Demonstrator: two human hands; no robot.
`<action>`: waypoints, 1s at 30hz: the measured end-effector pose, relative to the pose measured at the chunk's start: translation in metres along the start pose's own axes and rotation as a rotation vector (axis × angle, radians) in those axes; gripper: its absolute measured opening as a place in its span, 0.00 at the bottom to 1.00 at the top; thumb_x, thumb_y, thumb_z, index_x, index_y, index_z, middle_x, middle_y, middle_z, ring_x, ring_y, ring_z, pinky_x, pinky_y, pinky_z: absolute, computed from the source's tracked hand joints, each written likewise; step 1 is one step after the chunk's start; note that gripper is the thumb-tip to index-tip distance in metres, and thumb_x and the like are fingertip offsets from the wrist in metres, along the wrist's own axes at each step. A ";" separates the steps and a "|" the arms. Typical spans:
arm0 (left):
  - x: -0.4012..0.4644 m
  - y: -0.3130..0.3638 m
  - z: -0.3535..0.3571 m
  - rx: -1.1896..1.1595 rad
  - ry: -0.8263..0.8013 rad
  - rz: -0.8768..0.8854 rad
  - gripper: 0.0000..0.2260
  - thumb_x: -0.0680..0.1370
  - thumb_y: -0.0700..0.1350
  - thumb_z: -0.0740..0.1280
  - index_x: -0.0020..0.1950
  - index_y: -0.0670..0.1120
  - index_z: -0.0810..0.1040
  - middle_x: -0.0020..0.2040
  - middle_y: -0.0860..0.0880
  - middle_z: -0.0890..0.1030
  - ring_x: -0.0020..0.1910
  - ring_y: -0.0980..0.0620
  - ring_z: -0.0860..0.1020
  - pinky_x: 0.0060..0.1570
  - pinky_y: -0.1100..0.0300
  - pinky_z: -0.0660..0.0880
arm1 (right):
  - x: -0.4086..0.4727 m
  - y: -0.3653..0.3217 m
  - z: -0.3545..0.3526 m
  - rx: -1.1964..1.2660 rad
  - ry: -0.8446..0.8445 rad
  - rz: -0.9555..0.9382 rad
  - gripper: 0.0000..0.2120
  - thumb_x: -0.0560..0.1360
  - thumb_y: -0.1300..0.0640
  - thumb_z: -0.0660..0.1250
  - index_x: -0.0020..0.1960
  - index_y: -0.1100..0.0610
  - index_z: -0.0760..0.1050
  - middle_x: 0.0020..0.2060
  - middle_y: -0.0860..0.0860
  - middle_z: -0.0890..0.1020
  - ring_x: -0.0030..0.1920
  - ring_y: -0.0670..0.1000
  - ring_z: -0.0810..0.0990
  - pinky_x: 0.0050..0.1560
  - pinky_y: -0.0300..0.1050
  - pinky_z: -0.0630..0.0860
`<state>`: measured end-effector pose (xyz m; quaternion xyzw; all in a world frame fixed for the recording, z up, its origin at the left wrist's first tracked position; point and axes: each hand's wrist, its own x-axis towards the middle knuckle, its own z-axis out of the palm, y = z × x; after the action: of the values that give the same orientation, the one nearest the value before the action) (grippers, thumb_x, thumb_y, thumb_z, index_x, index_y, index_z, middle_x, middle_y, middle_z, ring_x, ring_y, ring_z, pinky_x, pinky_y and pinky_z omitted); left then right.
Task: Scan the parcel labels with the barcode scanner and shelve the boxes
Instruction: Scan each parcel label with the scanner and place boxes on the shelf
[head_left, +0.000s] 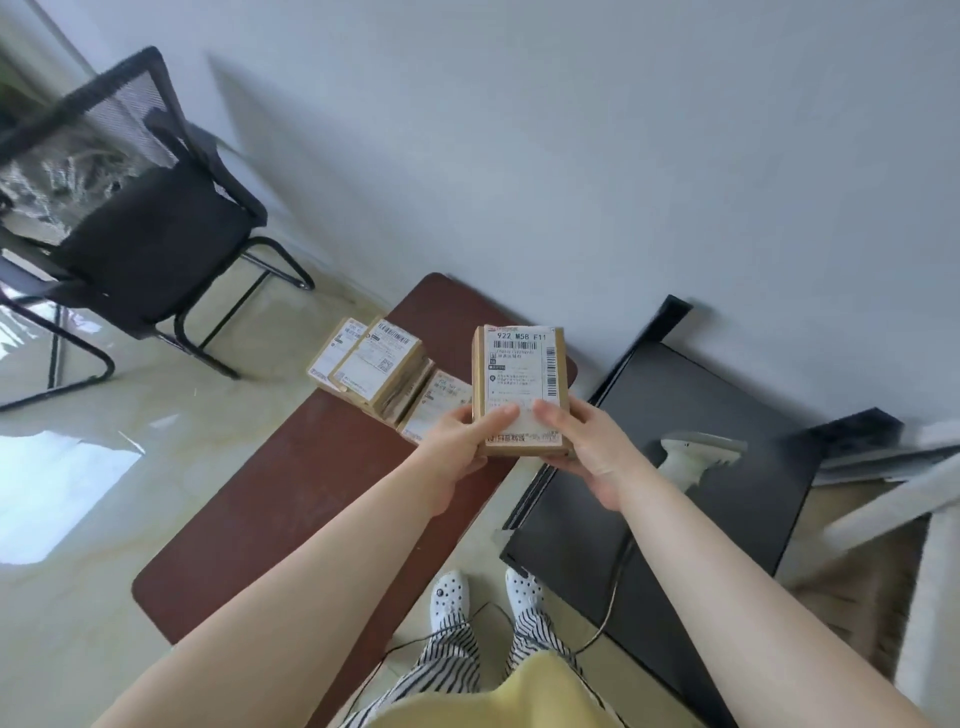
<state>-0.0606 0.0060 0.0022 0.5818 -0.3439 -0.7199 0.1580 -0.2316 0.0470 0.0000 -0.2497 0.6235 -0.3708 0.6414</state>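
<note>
**Parcel held up label-first, scanner waiting to the right**

Both hands are holding one small cardboard box (519, 387) at the centre of the frame, with its printed label facing up toward the camera. The left hand (460, 441) is gripping the lower left corner, thumb lying across the label's bottom edge and fingers curled underneath. The right hand (582, 441) is mirroring it on the lower right corner, thumb on top, fingers wrapped below. Holding by the lower end is leaving the barcodes in the upper part of the label uncovered, which is probably the reason for this grip: the label is being read or lined up for scanning.

The barcode scanner (698, 454) is lying untouched on a black surface (727, 395) at the right of the frame, just beside the right hand, its cable trailing down toward the floor. Being that near, it should be easy for the right hand to pick up once the left takes the box alone.

The remaining parcels (379, 364) are sitting stacked and overlapped on the brown table (291, 493) just left of the held box, labels up, seemingly queued for the same treatment. A black mesh chair (140, 223) is standing at the upper left. White framing at the far right edge may be shelving, though it is too blurred to tell.
</note>
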 end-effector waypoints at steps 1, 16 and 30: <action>-0.002 0.002 0.006 0.015 -0.005 0.005 0.18 0.77 0.55 0.73 0.64 0.50 0.78 0.58 0.50 0.84 0.60 0.51 0.80 0.70 0.48 0.72 | -0.003 0.001 -0.005 0.004 0.007 -0.008 0.31 0.63 0.37 0.74 0.63 0.47 0.78 0.54 0.48 0.86 0.56 0.52 0.84 0.61 0.53 0.78; -0.002 -0.011 0.040 0.128 0.075 -0.019 0.20 0.75 0.54 0.75 0.63 0.47 0.76 0.52 0.51 0.87 0.49 0.55 0.85 0.50 0.61 0.78 | -0.028 0.083 -0.089 -0.333 1.014 -0.069 0.25 0.71 0.51 0.77 0.61 0.61 0.72 0.55 0.58 0.77 0.60 0.62 0.72 0.56 0.51 0.67; 0.000 -0.027 0.032 0.089 0.124 -0.062 0.25 0.73 0.55 0.77 0.66 0.47 0.75 0.55 0.49 0.86 0.54 0.52 0.85 0.57 0.56 0.79 | -0.016 0.086 -0.087 -0.202 0.918 0.196 0.28 0.74 0.52 0.74 0.64 0.62 0.63 0.60 0.60 0.79 0.58 0.64 0.79 0.50 0.54 0.72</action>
<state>-0.0866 0.0354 -0.0132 0.6421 -0.3470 -0.6710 0.1304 -0.3028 0.1233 -0.0658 -0.0612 0.8960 -0.3179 0.3040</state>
